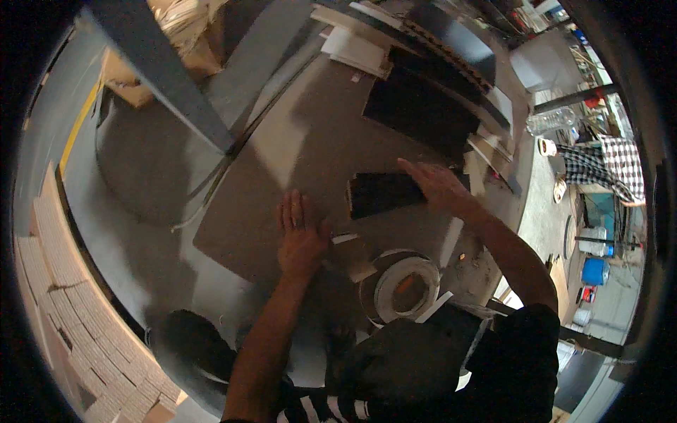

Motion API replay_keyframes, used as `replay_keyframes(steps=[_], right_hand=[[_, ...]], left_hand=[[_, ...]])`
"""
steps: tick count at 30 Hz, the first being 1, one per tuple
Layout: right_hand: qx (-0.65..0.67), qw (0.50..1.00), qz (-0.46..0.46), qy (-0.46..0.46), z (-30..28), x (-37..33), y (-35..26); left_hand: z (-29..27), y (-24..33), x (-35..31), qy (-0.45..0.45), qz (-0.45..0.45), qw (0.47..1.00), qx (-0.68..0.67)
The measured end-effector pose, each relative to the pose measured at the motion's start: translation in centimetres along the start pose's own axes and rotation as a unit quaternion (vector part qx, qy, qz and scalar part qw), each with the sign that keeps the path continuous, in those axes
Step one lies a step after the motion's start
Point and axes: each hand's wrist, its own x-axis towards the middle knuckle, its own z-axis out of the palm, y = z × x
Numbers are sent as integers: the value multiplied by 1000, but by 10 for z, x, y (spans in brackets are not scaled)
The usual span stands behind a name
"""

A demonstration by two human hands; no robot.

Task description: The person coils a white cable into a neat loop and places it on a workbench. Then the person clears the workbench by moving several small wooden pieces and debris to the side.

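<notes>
My left hand (302, 238) lies palm down on a large brown board (243, 211), its fingers stretched out. Beyond it to the right, a narrow black block or stack of strips (381, 195) rests on the same board. My right hand (441, 187) is at the right end of this black piece, fingers extended over it; whether they press on it I cannot tell. A larger black sheet (423, 109) lies farther back. Close to my body is a wide roll of tape (407, 289), with a small brown cardboard piece (356, 261) beside it.
A grey steel post (166, 77) rises at the left, near a cardboard box (127, 77). Stacked corrugated cardboard (92, 324) fills the lower left. White offcuts (352, 53) lie at the board's far edge. On the right are a clear bottle (551, 121), checked clothing (599, 162) and a blue container (596, 271).
</notes>
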Motion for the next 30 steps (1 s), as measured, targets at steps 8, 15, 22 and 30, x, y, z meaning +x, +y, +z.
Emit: replay_keyframes(steps=[8, 15, 22, 30], right_hand=[[-41, 997, 61, -39, -12, 5, -30], [-15, 999, 20, 19, -10, 0, -27], [-191, 961, -2, 200, 55, -30, -48], [-61, 980, 10, 190, 24, -44, -66]], left_hand=[[-3, 1, 5, 11, 18, 999, 36], [-9, 6, 6, -5, 17, 999, 27], [-6, 3, 1, -1, 14, 999, 33], [-6, 3, 2, 8, 14, 999, 34]])
